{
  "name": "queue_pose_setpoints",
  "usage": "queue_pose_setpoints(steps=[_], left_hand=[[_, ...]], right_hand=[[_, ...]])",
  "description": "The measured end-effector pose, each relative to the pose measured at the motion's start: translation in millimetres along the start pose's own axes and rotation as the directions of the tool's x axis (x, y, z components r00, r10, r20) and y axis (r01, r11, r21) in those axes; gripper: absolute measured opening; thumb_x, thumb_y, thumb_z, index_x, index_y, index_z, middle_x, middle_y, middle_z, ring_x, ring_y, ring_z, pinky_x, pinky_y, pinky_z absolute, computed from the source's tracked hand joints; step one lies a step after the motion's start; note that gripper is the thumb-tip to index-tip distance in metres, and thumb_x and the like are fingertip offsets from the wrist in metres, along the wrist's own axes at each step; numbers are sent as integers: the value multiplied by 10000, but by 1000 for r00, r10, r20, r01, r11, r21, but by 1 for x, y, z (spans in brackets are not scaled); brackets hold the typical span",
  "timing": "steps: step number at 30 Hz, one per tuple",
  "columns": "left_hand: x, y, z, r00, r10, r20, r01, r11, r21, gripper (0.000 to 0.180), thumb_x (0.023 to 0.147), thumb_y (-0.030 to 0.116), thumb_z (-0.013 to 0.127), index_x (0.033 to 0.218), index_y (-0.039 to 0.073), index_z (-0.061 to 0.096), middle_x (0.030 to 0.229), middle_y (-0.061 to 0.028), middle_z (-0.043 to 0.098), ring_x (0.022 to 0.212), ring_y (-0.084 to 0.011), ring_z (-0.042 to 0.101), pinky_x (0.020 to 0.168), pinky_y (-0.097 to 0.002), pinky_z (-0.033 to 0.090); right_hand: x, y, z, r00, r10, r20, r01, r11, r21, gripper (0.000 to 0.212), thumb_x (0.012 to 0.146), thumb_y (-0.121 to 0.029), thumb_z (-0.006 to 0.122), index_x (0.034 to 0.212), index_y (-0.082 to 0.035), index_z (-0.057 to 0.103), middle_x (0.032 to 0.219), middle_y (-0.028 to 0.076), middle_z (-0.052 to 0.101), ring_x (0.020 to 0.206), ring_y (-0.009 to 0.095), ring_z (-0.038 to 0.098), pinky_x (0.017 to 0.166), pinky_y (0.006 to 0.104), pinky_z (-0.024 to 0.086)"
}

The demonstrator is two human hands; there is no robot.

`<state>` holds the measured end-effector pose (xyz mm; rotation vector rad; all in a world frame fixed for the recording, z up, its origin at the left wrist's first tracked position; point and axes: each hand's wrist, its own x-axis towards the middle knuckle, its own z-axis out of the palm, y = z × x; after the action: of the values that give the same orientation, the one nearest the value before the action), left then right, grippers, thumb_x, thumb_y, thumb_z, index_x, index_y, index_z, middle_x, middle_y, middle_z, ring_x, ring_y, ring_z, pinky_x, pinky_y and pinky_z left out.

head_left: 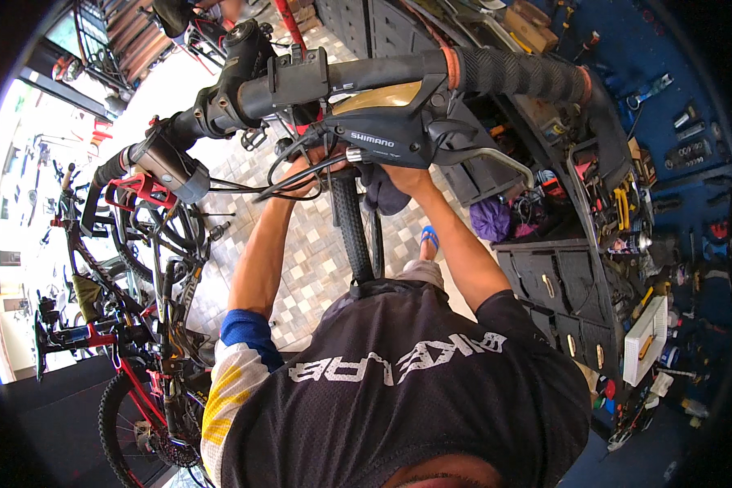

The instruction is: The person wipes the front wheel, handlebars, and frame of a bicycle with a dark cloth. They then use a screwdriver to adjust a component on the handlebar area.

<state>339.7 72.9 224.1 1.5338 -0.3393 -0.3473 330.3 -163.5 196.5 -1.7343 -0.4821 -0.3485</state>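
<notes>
A bicycle handlebar [366, 75] spans the upper part of the view, with a ribbed black grip [516, 73] and a brake lever [488, 156] on its right side. Below it, my left hand [301, 185] reaches in behind black cables [278, 195]; its fingers are mostly hidden. My right hand [407, 180] is closed on a dark cloth [385, 195], partly covered by the brake and shifter unit [374, 140]. Between my forearms, a knobbly black tyre [350, 228] runs down toward my body.
Several bicycles [130, 350] crowd the left side. To the right stands a dark workbench with drawers [561, 285], a purple cloth [490, 218] and scattered tools. More tools hang on the blue wall [667, 106]. Light and brown tiles [301, 268] cover the floor.
</notes>
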Motion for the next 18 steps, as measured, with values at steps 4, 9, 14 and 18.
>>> queue_pose_setpoints(steps=[4, 9, 14, 18], left_hand=[[3, 8, -2, 987, -125, 101, 123, 992, 26, 452, 854, 243, 869, 1223, 59, 684, 1139, -23, 701, 1082, -162, 622, 1017, -362, 468], [11, 13, -3, 964, -26, 265, 27, 1000, -2, 469, 831, 223, 885, 1212, 32, 687, 1103, -44, 706, 1036, -164, 637, 977, -352, 486], [9, 13, -6, 934, 23, 357, -10, 999, -40, 487, 809, 203, 901, 1200, 5, 690, 1067, -66, 711, 990, -167, 653, 938, -342, 503], [2, 20, 12, 976, -60, 208, 76, 995, -70, 476, 822, 122, 874, 1231, -12, 671, 1146, -131, 741, 1047, -183, 692, 926, -329, 547]], right_hand=[[-4, 22, -5, 993, -108, -53, 108, 994, -6, 301, 992, -127, 639, 1258, 8, 602, 1140, 102, 706, 1037, 186, 646, 926, 341, 504], [-6, 45, 0, 945, 326, 43, -226, 548, 805, 259, 1065, -160, 516, 1269, -45, 627, 1200, 55, 689, 1078, 163, 639, 943, 326, 496], [2, 26, 3, 959, 281, -37, -181, 709, 681, 244, 1014, -72, 551, 1235, -27, 643, 1173, 80, 704, 1063, 208, 662, 927, 360, 514], [2, 12, 5, 973, -150, -177, 117, 975, -187, 238, 985, -125, 617, 1188, -12, 670, 1141, 175, 709, 1046, 311, 677, 913, 421, 518]])
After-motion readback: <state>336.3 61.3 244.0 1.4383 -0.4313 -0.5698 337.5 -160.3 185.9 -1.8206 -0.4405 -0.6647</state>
